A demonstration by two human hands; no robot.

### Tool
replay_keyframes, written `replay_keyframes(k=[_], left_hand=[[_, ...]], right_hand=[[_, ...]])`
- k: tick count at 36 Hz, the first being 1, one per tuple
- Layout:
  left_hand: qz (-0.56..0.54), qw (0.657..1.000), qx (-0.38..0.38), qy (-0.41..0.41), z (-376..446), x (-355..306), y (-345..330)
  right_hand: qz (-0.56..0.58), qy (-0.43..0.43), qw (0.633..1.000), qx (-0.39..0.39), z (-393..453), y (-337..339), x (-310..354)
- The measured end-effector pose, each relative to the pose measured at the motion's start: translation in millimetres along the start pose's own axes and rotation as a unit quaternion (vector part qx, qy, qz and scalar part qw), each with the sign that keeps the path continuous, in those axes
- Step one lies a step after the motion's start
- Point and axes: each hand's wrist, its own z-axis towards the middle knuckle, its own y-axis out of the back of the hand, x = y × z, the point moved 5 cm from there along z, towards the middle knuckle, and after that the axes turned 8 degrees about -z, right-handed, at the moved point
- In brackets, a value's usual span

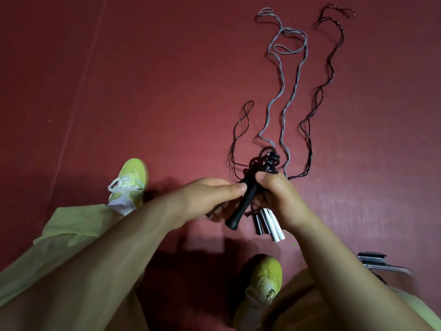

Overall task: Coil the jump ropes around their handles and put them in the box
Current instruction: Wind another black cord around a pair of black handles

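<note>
The person stands over a dark red floor [119, 91], feet in yellow-green shoes [130, 181], both hands raised in front of them. The right hand [281, 201] curls round a bunch of handles: slim white handles [274, 225] and dark slim ones [260, 223] stick out below its grip. The left hand [210, 199] pinches the thick black handle [243, 201] between thumb and fingers, with a tangle of dark cord [265, 158] bunched at the handle's top.

From the bunch, the ropes trail away across the floor: a grey rope [284, 91] in long wavy loops, a dark rope [319, 91] running alongside to the far right, and a shorter dark loop [241, 130] on the left. All lie loose and uncoiled.

I judge this to be the coiling step, barely begun: only the black-handled rope shows any gathering near its handle. The next move seems to call for keeping the handles pinned in the right hand while the left draws cord in and wraps it turn by turn, without snagging the neighbouring ropes.

No box is plainly in view; a metal object [379, 261] at the lower right edge is too cut off to name. I can read no brand, label or writing anywhere.
</note>
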Motion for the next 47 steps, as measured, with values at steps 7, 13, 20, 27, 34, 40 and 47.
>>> replay_keyframes(k=[7, 13, 20, 27, 34, 40, 47], left_hand=[[-0.265, 0.909, 0.306, 0.1, -10, 11, -23], [-0.321, 0.909, 0.243, 0.111, -9, 7, -22], [-0.202, 0.973, 0.058, 0.092, 2, 12, -9], [-0.018, 0.996, -0.09, 0.016, 4, 8, -1], [0.098, 0.981, -0.165, -0.041, 9, 5, 10], [0.306, 0.929, -0.208, -0.02, 8, 2, 20], [0.469, 0.845, -0.246, -0.069, 2, 1, 13]], right_hand=[[0.133, 0.047, 0.979, 0.145, -8, -6, 8], [0.062, 0.08, 0.983, 0.153, -7, -9, 21], [-0.059, 0.027, 0.995, 0.078, -3, -2, 10], [-0.111, -0.039, 0.992, 0.046, -4, -1, 7], [-0.304, -0.029, 0.951, -0.05, -1, 5, 3], [-0.225, -0.078, 0.971, -0.006, 0, -4, -10], [-0.115, -0.192, 0.975, -0.013, -5, -2, -11]])
